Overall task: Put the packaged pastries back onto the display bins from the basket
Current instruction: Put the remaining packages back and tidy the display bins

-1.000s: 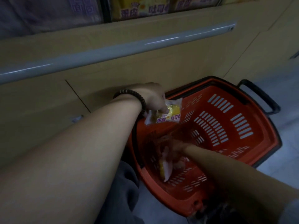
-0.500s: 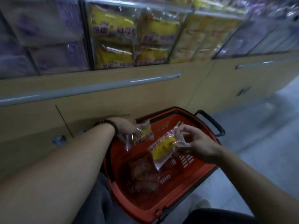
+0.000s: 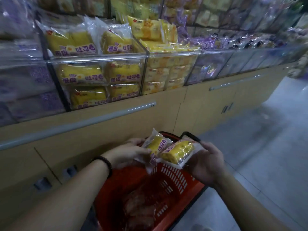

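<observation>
Lift-out done since a sec ago: left hand [image 3: 130, 152] grips one yellow pack [image 3: 156, 145], right hand [image 3: 206, 162] holds a 2nd pack [image 3: 178, 152], the two touching above the basket [image 3: 175, 179] rim. Matching yellow bin [image 3: 100, 57] now in view, so I reckon shelving's next.

Above the red basket [image 3: 175, 180], the left hand [image 3: 128, 151] and right hand [image 3: 206, 162] each grip a yellow packaged pastry [image 3: 156, 146], [image 3: 178, 151]; clear display bins [image 3: 98, 59] hold matching packs
</observation>
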